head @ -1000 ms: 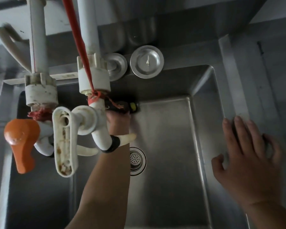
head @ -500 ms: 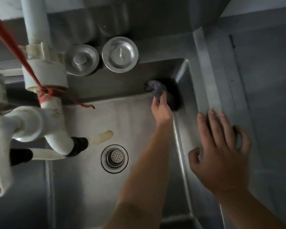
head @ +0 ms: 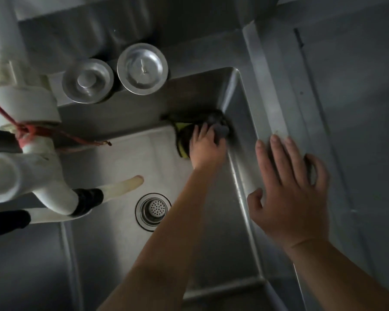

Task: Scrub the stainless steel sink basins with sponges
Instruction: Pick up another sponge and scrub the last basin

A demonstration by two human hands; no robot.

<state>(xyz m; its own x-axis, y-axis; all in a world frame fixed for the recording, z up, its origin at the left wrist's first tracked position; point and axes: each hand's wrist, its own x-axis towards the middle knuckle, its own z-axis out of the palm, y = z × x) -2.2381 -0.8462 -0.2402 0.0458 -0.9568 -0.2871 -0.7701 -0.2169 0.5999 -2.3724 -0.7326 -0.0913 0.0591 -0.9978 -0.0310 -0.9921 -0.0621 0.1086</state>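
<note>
Steel sink basin [head: 126, 254] fills most of the frame, its rim running up the right side. White tap pipes [head: 20, 113] hang over the left, red cord [head: 38, 131] tied round them, two spouts with black collars pointing over the basin floor. Right hand [head: 290, 194] lies flat on the rim, fingers spread and straight, holding nothing. Left hand [head: 206, 147] reaches into the far right corner of the basin, fingers curled down on a dark sponge [head: 218, 126] with a yellow underside, pressing it where floor meets back wall. Two round metal drain covers [head: 115, 77] sit side by side on the back ledge, touching or nearly so. Drain strainer [head: 154, 211] is set in the basin floor, just left of the left forearm.
</note>
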